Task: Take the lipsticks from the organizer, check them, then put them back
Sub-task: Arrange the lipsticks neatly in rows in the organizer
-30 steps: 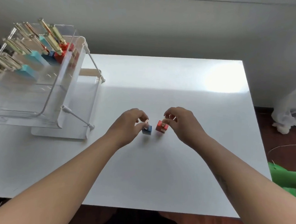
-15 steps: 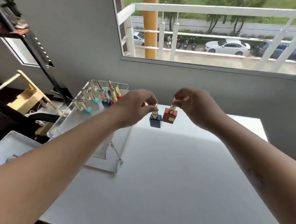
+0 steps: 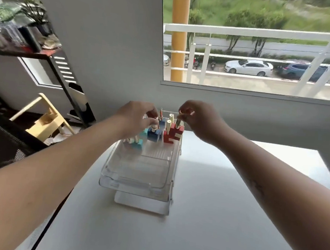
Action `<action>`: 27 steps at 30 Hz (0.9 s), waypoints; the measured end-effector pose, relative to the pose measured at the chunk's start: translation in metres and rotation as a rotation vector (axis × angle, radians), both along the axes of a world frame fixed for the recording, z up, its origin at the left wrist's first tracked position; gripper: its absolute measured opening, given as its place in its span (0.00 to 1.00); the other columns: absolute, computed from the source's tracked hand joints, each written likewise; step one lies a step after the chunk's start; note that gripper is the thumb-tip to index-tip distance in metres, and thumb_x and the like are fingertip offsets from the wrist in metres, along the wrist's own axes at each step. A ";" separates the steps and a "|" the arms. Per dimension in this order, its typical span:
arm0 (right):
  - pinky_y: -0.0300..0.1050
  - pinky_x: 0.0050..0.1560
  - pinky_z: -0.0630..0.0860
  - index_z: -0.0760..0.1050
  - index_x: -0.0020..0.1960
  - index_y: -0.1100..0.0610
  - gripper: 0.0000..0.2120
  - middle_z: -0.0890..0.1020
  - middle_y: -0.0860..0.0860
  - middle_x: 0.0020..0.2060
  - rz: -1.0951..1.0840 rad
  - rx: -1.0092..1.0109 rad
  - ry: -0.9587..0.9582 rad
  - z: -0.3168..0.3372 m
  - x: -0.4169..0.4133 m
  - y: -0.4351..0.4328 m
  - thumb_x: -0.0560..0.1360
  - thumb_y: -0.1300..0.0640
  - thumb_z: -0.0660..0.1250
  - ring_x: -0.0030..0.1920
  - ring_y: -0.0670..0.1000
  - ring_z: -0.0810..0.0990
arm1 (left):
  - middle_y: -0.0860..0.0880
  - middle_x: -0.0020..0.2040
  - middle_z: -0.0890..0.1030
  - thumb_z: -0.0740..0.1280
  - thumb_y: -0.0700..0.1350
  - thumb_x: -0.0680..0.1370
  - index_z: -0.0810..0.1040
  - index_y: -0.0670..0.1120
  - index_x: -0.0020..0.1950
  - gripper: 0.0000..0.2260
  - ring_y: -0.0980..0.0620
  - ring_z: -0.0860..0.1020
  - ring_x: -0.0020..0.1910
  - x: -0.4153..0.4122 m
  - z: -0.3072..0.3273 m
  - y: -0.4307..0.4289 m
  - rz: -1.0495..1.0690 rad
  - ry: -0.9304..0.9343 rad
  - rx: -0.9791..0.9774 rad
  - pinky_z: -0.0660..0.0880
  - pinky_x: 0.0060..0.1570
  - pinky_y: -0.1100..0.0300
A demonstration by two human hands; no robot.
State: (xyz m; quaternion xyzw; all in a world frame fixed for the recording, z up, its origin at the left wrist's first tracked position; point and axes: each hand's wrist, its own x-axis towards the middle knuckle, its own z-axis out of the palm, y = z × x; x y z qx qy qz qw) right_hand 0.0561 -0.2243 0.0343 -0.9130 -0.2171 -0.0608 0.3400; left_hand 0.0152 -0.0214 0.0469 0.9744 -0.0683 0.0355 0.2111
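Note:
A clear acrylic organizer [image 3: 137, 173] stands on the white table [image 3: 202, 225], near its left edge. Several lipsticks with gold tubes and block-shaped bases stand at its far end: teal ones [image 3: 138, 144] on the left, blue in the middle, red on the right. My left hand [image 3: 137, 117] pinches the gold top of a blue-based lipstick [image 3: 153, 134] over the organizer's far end. My right hand [image 3: 197, 119] pinches the top of a red-based lipstick [image 3: 176, 134] beside the other red ones. Whether the two held lipsticks rest in the organizer I cannot tell.
A black shelf unit [image 3: 53, 62] with plants, a wooden stool [image 3: 43, 120] and a dark chair [image 3: 0, 142] stand to the left of the table. A grey wall and a window [image 3: 253, 53] lie behind it. The table's left edge runs close to the organizer.
Both hands lifted the blue and red lipsticks off the table and carried them to the organizer's far end. The camera view swung up and towards the organizer.

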 end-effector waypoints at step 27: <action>0.50 0.48 0.77 0.79 0.53 0.60 0.06 0.80 0.55 0.50 -0.092 -0.282 0.104 -0.043 -0.024 0.056 0.78 0.60 0.66 0.47 0.56 0.79 | 0.50 0.53 0.82 0.71 0.52 0.76 0.82 0.50 0.54 0.10 0.46 0.70 0.61 0.015 -0.071 0.026 -0.114 -0.007 -0.026 0.69 0.61 0.49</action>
